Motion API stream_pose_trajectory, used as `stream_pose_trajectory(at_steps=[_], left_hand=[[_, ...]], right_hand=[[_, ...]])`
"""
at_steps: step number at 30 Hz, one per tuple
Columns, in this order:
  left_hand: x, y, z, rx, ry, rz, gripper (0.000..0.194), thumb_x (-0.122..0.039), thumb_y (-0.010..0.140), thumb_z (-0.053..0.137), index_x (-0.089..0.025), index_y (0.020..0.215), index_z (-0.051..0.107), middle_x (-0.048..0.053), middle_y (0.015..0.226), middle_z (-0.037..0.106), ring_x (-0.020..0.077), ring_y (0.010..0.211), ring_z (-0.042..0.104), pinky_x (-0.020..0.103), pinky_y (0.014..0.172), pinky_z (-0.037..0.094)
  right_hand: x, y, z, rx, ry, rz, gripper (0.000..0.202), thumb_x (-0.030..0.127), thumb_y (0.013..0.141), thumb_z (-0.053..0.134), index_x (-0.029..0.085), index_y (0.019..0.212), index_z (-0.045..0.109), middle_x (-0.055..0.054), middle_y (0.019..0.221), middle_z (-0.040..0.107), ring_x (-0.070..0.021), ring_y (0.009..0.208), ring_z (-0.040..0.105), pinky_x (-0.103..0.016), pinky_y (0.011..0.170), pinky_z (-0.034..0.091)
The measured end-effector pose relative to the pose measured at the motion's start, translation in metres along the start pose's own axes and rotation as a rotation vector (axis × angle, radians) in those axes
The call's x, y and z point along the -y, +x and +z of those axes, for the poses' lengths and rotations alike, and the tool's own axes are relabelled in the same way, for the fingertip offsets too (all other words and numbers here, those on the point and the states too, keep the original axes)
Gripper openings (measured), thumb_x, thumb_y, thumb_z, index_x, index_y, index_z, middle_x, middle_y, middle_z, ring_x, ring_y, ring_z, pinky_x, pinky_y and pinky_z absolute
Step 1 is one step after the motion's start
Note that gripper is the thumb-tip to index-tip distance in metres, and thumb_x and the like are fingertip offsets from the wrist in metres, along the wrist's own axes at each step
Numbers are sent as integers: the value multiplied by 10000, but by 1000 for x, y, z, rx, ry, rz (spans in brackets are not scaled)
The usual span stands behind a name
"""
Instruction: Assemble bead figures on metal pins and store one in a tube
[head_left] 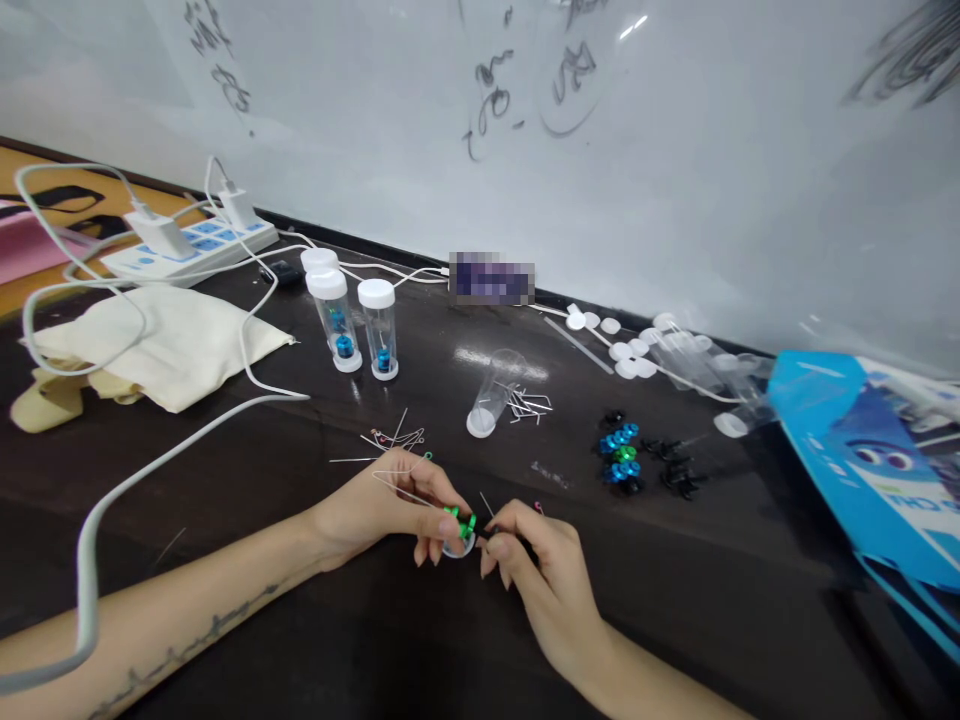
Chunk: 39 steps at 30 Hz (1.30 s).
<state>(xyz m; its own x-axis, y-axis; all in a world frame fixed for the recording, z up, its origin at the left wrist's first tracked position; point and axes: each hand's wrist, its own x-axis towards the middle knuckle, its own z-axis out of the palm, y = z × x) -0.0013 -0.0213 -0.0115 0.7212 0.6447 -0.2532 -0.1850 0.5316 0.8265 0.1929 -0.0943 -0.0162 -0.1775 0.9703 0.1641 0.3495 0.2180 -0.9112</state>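
My left hand [412, 495] pinches a small bright green part [466, 524] near the front middle of the dark table. A round white-rimmed piece [458, 547] shows just under the green part, partly hidden by my fingers. My right hand [544, 575] is closed on a small black piece [482, 532], which meets the right side of the green part. A thin wire [405, 488] runs out over my left hand. Behind my left hand lie several thin metal pins [397, 440].
Capped clear tubes [380, 325] stand at the back left; an open tube [491, 395] lies mid-table. Blue, green and black parts [621, 455] lie right, near a blue bag [847, 450]. A white cable [97, 510] loops left by a cream cloth [169, 345] and power strip [202, 250].
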Motion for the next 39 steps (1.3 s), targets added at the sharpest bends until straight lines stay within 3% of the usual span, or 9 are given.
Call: stream_pose_trajectory(at_steps=[5, 12, 17, 23, 27, 32, 39], left_hand=[[0, 1, -4, -29, 6, 35, 105, -127, 698, 798, -85, 781, 749, 65, 648, 754, 96, 488, 641, 138, 433, 516], [1, 0, -3, 5, -6, 19, 93, -130, 701, 798, -97, 771, 747, 72, 663, 761, 98, 488, 646, 137, 425, 513], [0, 1, -3, -31, 4, 35, 109, -126, 686, 804, -88, 774, 752, 67, 649, 756, 96, 482, 640, 135, 427, 514], [0, 1, -2, -17, 1, 15, 116, -143, 678, 813, -94, 761, 749, 66, 637, 752, 104, 475, 643, 138, 411, 510], [0, 1, -2, -36, 13, 27, 119, -141, 682, 810, -90, 771, 751, 69, 640, 752, 100, 477, 639, 141, 422, 517], [0, 1, -2, -19, 10, 23, 113, -145, 680, 812, -96, 759, 748, 62, 632, 750, 104, 471, 642, 140, 408, 510], [1, 1, -2, -33, 11, 28, 113, -134, 679, 809, -94, 765, 747, 65, 643, 755, 102, 475, 642, 142, 418, 513]], right_hand=[[-6, 0, 4, -99, -26, 25, 76, 273, 872, 659, 210, 886, 618, 52, 663, 538, -99, 520, 471, -222, 543, 386], [-1, -1, 2, -22, 28, 23, 191, 325, 921, 588, 197, 782, 612, 51, 611, 523, -97, 503, 470, -215, 500, 364], [-4, 1, 3, -111, -31, 14, 63, 243, 855, 680, 215, 888, 635, 71, 610, 497, -100, 518, 475, -223, 544, 379], [-3, 0, 2, -42, 11, 14, 98, 280, 897, 635, 213, 826, 637, 67, 594, 512, -96, 501, 462, -216, 505, 360], [-3, 0, 3, -110, -14, -42, 49, 202, 863, 665, 217, 891, 628, 41, 735, 594, -99, 552, 485, -223, 563, 402], [-2, 1, 3, -66, -2, 1, 87, 276, 864, 673, 213, 815, 637, 65, 598, 495, -103, 515, 455, -219, 501, 360], [-2, 1, 3, -106, -11, -27, 55, 248, 856, 681, 212, 864, 639, 52, 680, 565, -96, 538, 478, -219, 545, 393]])
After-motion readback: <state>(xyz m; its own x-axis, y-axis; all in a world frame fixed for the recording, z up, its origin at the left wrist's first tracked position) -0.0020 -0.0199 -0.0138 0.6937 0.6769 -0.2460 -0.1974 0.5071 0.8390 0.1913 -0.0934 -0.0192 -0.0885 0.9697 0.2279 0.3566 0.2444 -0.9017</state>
